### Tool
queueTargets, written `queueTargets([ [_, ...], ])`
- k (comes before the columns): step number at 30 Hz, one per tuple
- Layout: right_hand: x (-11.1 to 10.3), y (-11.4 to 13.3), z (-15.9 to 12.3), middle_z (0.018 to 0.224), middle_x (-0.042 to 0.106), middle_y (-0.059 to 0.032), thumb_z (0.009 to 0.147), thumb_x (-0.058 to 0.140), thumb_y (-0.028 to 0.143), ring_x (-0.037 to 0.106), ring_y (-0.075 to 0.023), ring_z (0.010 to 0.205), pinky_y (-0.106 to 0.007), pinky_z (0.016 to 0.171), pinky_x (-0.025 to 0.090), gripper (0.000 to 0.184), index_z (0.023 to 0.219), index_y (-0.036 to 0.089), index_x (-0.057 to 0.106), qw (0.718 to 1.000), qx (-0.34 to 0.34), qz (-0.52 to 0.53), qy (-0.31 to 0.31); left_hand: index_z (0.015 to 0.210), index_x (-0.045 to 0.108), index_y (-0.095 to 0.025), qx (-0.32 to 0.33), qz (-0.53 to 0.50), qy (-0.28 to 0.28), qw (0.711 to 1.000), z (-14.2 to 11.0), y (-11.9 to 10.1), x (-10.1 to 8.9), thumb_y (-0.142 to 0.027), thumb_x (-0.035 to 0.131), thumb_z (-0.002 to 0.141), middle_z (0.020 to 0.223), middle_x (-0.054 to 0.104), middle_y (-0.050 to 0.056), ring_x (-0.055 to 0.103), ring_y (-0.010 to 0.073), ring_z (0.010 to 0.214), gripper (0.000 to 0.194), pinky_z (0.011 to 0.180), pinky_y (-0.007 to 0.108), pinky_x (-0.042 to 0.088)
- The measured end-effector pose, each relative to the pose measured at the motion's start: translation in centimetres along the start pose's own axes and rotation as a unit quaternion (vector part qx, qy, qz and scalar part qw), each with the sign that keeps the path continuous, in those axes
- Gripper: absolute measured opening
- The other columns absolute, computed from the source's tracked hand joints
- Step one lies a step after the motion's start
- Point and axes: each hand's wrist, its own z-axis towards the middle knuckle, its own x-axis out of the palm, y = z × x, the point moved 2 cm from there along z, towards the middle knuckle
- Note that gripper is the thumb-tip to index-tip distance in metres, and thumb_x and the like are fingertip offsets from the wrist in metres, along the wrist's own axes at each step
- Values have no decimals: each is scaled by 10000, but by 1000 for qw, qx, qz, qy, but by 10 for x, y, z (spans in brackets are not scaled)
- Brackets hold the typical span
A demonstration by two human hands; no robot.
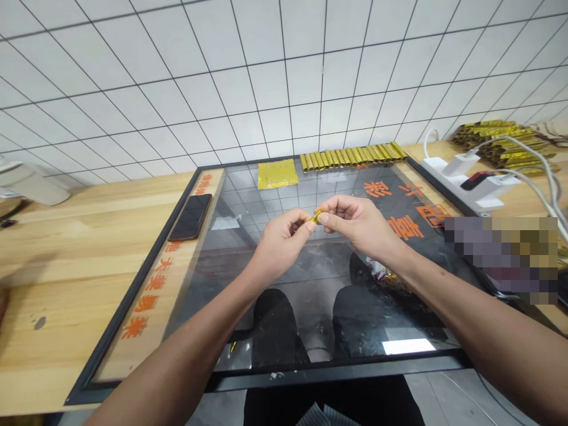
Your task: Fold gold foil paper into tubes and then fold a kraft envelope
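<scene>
Well, nearest the body, dark trouser legs show through a glass pane in a black frame, which lies on a wooden desk. Orange characters sit under the glass on the right, and more run down the left border. A black phone lies on that left border. A crumpled shiny scrap shows just below the right wrist, though whether it lies on or under the glass is hard to tell. Farther off, a yellow packet and a neat row of gold tubes lie along the far edge of the frame. To the far right, a power strip with white cables sits beside a heap of gold tubes, and a white tiled wall rises behind.

Nothing stands between the hands. The left hand and right hand meet above the glass, each in a closed pinch grip on a small gold piece. That piece is crinkled, mostly hidden by the fingertips, and held at the middle of the pane.
</scene>
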Motion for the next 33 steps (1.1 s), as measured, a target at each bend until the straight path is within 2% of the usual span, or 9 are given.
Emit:
queueTargets([
  [5, 0, 3, 1, 811, 725, -23, 864, 877, 506, 604, -151, 715, -306, 671, 480, 339, 908, 191, 761, 999, -9, -27, 42, 859, 659, -203, 23, 55, 16, 998, 2, 2, -2, -294, 586, 1009, 810, 660, 0, 580, 171, 786, 190, 745, 308, 414],
  [10, -3, 3, 0, 718, 646, 5, 892, 843, 464, 498, -126, 641, -286, 590, 367, 308, 855, 176, 742, 996, -14, -76, 43, 846, 642, -199, 54, 92, 34, 994, 2, 3, -2, -269, 572, 997, 769, 613, -19, 532, 156, 733, 181, 705, 300, 397],
  [16, -1, 3, -2, 716, 618, 7, 910, 813, 462, 497, -139, 659, -297, 609, 383, 309, 832, 188, 694, 997, -19, -67, 23, 860, 615, -199, 113, 202, -24, 973, -4, -6, -1, -240, 542, 1031, 779, 603, -18, 534, 152, 737, 190, 703, 308, 362],
  [18, 0, 2, -3, 740, 622, 7, 937, 786, 447, 506, -140, 673, -298, 619, 386, 283, 867, 190, 693, 997, -20, -73, 28, 856, 608, -199, 114, 225, -27, 967, -5, -7, -1, -245, 539, 1036, 789, 616, -13, 540, 155, 744, 198, 699, 313, 353],
  [22, 2, 2, -4, 763, 628, 4, 980, 736, 427, 515, -143, 690, -301, 634, 384, 260, 894, 185, 693, 994, -14, -96, 56, 851, 623, -196, 98, 234, -25, 967, -5, -6, 0, -257, 553, 1032, 770, 614, -13, 537, 154, 729, 203, 686, 315, 345],
  [29, 0, 5, -5, 780, 641, -5, 997, 729, 399, 561, -162, 744, -313, 695, 427, 246, 874, 189, 690, 993, -62, -101, 13, 876, 693, -202, 69, 149, -50, 985, -4, -8, -1, -296, 634, 1002, 711, 600, -40, 525, 130, 667, 167, 661, 291, 384],
  [33, 3, 6, -6, 786, 635, 4, 1006, 722, 396, 545, -158, 732, -309, 682, 414, 219, 921, 195, 708, 990, -59, -121, 44, 818, 681, -197, 87, 188, -54, 977, -6, -11, -2, -243, 629, 987, 668, 579, -45, 519, 123, 649, 183, 650, 290, 359],
])
